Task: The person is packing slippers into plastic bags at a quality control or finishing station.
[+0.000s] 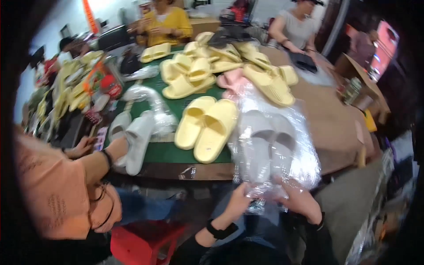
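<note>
A pair of grey slide slippers (258, 152) lies inside a clear plastic bag (304, 154) at the table's near edge, toes facing away from me. My left hand (239, 201) grips the bag's near edge at its left corner, fingers closed on the film. At the right corner, my right hand (301, 198) holds the same edge, with shiny film partly over its fingers. A pair of pale yellow slippers (206, 128) rests just left of the bag. Behind the bag, a pink slipper (230, 81) is partly covered.
A person in an orange shirt (53, 190) at my left touches light grey slippers (140, 141). Yellow slippers (187, 84) are heaped mid-table. Two people work across the table. A red stool (141, 243) stands at lower left, an open carton (366, 84) at right.
</note>
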A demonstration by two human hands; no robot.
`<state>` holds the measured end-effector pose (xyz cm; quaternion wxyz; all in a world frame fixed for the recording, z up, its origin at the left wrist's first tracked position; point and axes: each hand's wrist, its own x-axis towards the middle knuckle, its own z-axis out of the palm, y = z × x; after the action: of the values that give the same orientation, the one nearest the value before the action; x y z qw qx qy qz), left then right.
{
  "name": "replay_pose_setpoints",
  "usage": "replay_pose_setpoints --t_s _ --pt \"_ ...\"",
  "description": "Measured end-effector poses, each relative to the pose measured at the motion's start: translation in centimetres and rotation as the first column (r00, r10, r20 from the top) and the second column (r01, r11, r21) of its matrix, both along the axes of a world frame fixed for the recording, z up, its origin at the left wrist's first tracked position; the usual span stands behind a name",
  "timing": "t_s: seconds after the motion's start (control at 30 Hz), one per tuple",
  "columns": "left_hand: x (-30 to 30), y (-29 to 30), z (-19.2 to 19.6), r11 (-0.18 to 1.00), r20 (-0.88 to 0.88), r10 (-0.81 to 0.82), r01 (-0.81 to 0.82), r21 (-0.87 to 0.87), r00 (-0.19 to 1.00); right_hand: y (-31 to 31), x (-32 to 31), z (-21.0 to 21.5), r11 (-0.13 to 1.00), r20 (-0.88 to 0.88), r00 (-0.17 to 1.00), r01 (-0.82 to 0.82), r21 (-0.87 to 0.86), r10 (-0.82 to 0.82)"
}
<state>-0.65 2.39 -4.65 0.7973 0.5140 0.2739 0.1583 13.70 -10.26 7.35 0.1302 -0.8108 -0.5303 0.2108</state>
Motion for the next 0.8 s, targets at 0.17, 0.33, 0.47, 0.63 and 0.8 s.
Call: replay_pose_setpoints --t_s 0.17,0.33,0.47,0.63,0.8 --pt "0.5 -0.3 2.4 0.981 -0.101 -0.029 0.009 -0.195 0.994 -1.8 -0.4 3.5 0.930 -0.381 0.863 -0.229 0.288 0.331" --pt "0.3 -0.6 4.0 0.953 -0.052 -0.148 0.128 -0.275 0.988 -2.2 -0.9 4.1 0.850 -0.064 0.989 -0.083 0.520 0.136" --pt "0.3 -1.9 3.1 0.997 0.031 -0.068 0.069 -0.027 0.997 -1.5 -0.8 0.7 0.987 0.256 0.963 -0.116 0.113 0.084" --pt "-0.3 -2.7 3.5 0.965 0.179 -0.223 0.192 0.177 0.958 -0.9 -0.9 0.1 0.987 0.354 0.926 0.086 0.135 -0.130" --pt "0.3 -2.6 3.5 0.871 0.083 -0.296 0.234 0.431 0.951 -1.0 0.2 0.6 0.921 0.271 0.955 0.008 0.389 -0.123"
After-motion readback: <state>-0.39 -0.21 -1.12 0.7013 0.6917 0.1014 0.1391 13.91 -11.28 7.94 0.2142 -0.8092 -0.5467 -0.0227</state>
